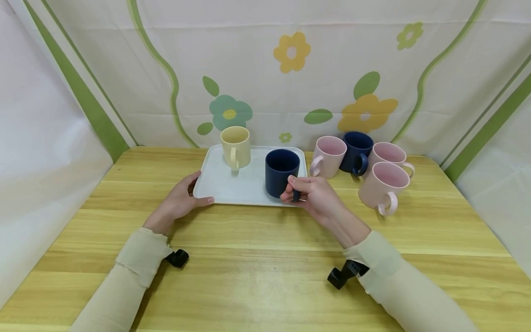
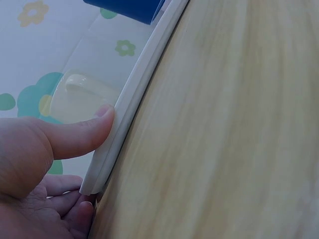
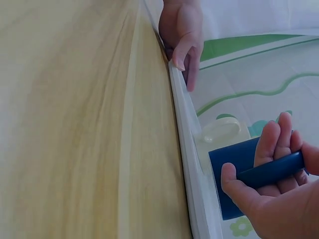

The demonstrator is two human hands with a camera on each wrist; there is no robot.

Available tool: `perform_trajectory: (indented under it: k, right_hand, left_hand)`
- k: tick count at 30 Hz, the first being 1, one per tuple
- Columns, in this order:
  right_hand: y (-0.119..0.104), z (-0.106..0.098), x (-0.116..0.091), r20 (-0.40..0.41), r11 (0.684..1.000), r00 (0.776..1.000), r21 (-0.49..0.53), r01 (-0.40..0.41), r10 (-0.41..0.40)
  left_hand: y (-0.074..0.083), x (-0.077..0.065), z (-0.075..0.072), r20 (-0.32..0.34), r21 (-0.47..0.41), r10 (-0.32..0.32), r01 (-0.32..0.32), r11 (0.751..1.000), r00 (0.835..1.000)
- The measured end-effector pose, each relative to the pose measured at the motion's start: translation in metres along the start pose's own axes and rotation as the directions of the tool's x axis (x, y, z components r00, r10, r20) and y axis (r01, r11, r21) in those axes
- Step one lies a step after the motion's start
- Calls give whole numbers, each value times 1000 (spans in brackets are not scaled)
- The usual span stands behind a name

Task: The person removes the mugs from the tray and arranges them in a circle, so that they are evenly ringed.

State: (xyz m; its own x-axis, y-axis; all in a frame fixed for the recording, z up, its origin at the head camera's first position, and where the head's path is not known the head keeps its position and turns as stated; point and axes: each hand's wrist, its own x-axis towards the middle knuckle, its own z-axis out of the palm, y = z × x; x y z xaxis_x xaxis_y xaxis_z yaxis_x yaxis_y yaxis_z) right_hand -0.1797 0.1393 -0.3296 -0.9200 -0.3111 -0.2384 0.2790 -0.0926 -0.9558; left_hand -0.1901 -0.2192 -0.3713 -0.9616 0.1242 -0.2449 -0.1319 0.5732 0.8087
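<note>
A white rectangular tray [image 1: 232,191] lies on the wooden table. The left hand [image 1: 181,198] grips its near left corner, thumb on the front edge and fingers at the left side; in the left wrist view the thumb [image 2: 82,137] presses the rim. With curled fingers, the right hand [image 1: 317,196] holds a navy blue mug [image 1: 279,174] by its handle, over the right part of the tray. The right wrist view shows the mug's handle [image 3: 271,170] between thumb and fingers. A pale yellow mug [image 1: 237,147] stands upright at the tray's back left, handle toward the front.
Right of the tray stand a pink mug [image 1: 330,157], a second navy mug [image 1: 356,150], another pink mug [image 1: 387,152] behind, and a pink mug [image 1: 383,184] nearest the front. A flower-patterned curtain [image 1: 257,60] hangs behind the table [image 1: 249,267].
</note>
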Motion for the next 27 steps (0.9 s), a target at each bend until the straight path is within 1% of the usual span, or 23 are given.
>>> perform_trajectory:
  k: [5,11,16,20,27]
  right_hand:
    - [-2,-8,-16,-9,1000,1000,14,13,-12]
    - [-4,-24,-32,-13,999,999,28,39,-39]
    - [-5,-38,-42,-4,998,999,57,42,-42]
    - [-4,-48,-51,-9,996,999,76,39,-38]
    - [-3,-64,-61,-15,996,999,75,51,-50]
  left_hand:
    - [0,0,0,-4,2,5,-5,1000,1000]
    - [1,-1,1,-2,-1,-5,5,1000,1000]
    - [2,-1,0,-4,8,-15,15,1000,1000]
    - [2,-2,1,-2,10,-10,10,1000,1000]
    - [1,0,2,-6,8,-3,3,1000,1000]
